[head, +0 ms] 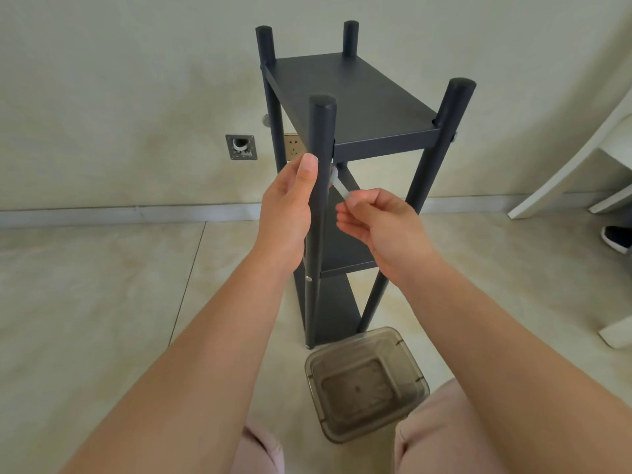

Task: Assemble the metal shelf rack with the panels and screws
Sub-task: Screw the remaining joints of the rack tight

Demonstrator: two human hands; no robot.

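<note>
A dark grey metal shelf rack point(355, 97) stands upright on the tiled floor, with three panels between four round posts. My left hand point(287, 206) grips the near front post point(321, 138) just under the top panel, thumb up along the post. My right hand point(372, 224) pinches a small white tool point(340, 186) whose tip sits at a screw on the inner side of that post, below the top panel. A silver screw head point(308, 278) shows lower on the same post.
A translucent brown plastic container point(366, 381) stands on the floor just in front of the rack's foot, between my knees. White furniture legs point(561, 172) and a dark shoe point(615, 237) are at the right. The wall with a socket point(294, 147) is close behind the rack.
</note>
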